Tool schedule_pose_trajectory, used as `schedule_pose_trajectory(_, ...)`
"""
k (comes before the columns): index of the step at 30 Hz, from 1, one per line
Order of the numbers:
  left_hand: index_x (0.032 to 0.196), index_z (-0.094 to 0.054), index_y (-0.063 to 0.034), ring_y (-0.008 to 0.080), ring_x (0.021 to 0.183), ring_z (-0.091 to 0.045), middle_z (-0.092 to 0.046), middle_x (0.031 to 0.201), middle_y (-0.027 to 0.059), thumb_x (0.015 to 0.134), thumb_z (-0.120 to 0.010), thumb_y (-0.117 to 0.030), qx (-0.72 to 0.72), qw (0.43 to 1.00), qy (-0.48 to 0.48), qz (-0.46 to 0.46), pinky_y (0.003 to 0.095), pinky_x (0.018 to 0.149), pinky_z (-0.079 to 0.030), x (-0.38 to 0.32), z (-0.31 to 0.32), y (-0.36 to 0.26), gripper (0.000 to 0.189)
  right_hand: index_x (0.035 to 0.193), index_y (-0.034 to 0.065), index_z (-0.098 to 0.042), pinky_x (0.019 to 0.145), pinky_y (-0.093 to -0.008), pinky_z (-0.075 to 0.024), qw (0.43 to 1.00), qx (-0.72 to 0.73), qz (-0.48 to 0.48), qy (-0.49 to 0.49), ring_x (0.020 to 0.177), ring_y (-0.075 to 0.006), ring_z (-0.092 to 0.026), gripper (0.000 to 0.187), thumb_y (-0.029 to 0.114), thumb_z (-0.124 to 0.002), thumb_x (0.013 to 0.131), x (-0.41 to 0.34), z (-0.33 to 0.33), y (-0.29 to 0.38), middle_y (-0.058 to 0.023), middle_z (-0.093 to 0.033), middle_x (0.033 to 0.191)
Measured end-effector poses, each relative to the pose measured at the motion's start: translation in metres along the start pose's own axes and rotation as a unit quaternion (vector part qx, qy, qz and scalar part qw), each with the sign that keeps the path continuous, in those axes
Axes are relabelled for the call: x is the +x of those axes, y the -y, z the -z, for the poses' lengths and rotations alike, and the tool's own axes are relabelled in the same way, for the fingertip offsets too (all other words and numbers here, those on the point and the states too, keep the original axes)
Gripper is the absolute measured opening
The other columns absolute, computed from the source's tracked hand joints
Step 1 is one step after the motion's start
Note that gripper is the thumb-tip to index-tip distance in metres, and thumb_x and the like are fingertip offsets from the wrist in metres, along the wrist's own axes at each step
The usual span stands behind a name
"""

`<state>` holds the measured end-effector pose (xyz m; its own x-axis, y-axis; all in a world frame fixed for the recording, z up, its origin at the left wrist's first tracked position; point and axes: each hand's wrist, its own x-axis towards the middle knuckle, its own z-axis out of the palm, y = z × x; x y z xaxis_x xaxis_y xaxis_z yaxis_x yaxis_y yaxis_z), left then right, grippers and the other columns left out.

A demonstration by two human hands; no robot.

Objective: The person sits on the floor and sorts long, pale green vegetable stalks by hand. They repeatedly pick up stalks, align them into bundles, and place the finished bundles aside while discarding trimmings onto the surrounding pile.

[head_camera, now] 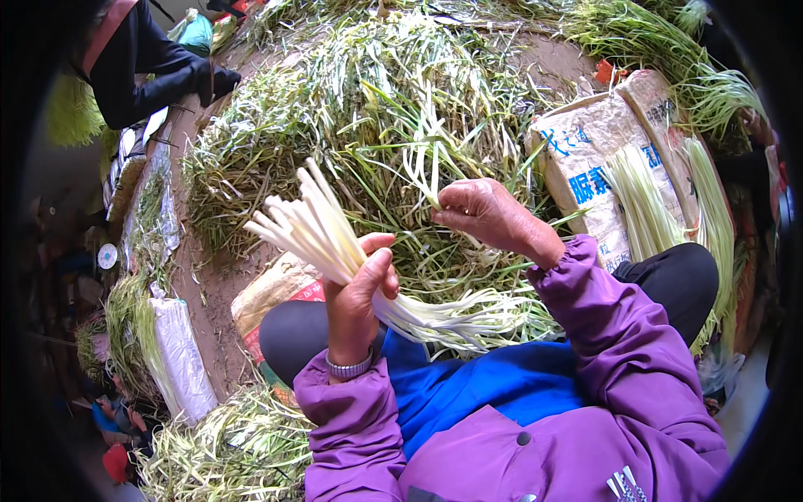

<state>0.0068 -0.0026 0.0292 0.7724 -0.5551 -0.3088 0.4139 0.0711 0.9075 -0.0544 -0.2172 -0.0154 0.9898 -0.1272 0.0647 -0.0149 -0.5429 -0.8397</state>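
Note:
My left hand [361,295] is closed around a bundle of pale stalks [323,235], garlic greens by their look. Their white ends fan out to the upper left, while the long leaves [458,320] trail across my lap over a blue apron [489,383]. My right hand [492,216], apart from the bundle, pinches a few thin pale leaf strips [428,166] between thumb and fingers. Both hands are above a large heap of loose leaves and trimmings [339,94] on the ground before me.
A printed woven sack [596,132] at right bears trimmed stalk bundles [646,204]. Another sack [276,295] lies by my left knee. Leaf trimmings [226,445] are heaped lower left, near a white sack [182,351]. Another person's leg [150,69] is upper left; a dial scale [107,256] is farther left.

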Motion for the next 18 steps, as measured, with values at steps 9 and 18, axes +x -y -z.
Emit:
schedule_pose_trajectory(9,0.091,-0.062,-0.0002,0.0114,0.054,-0.053,-0.058,0.063,0.0037,0.088,-0.062,-0.016,-0.038,0.998,0.032,0.026,0.0234,0.053,-0.042,-0.002,0.002,0.015,0.016,0.075,0.003,-0.058,0.061,-0.0433,-0.0469,0.991,-0.021,0.094,0.095,0.07,-0.035,-0.06,0.021,0.022,-0.059,0.084,-0.032,-0.007,0.066,-0.0155,-0.058,0.072)
schedule_pose_trajectory(18,0.089,-0.059,-0.001,0.0113,0.057,-0.053,-0.055,0.065,0.0025,0.086,-0.061,-0.012,-0.074,0.995,0.063,0.006,0.0242,0.056,-0.044,-0.021,-0.008,0.02,0.011,0.102,0.0043,-0.061,0.072,-0.0261,-0.0482,0.863,0.458,-0.173,0.127,0.076,-0.0085,-0.057,0.029,0.031,-0.058,0.093,-0.042,-0.014,0.045,0.0006,-0.062,0.084)
